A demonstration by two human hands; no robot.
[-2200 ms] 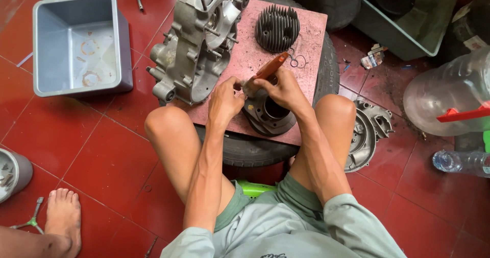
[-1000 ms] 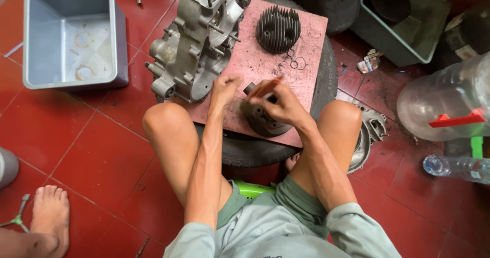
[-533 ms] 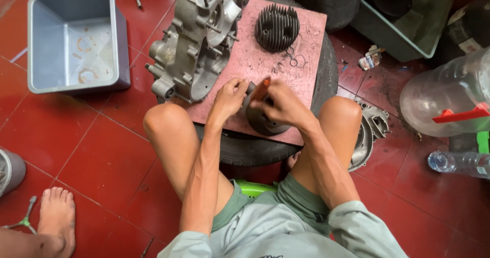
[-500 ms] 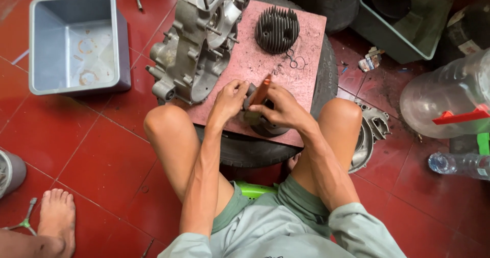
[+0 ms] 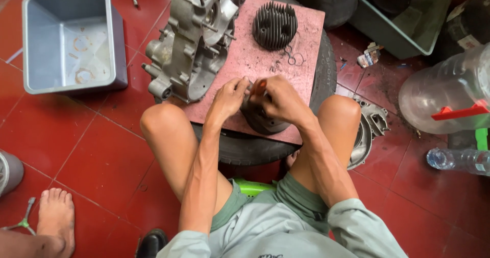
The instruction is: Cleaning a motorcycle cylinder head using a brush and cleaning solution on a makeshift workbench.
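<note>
We work on a dark round cylinder part (image 5: 263, 117) sitting at the near edge of the pink board (image 5: 306, 38), our bench, over a tyre (image 5: 255, 148). Our left hand (image 5: 229, 94) pinches its rim; our right hand (image 5: 280, 97) is closed around an orange-handled tool (image 5: 260, 87). The tool could slip and gouge the part, since the grip is tight and close. Half a second ago the tool's handle stood out more; now both hands huddle closer over it.

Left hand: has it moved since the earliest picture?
Yes. The left hand has shifted toward the dark cylinder on the pink board and now meets the right hand by the orange-handled tool.
</note>
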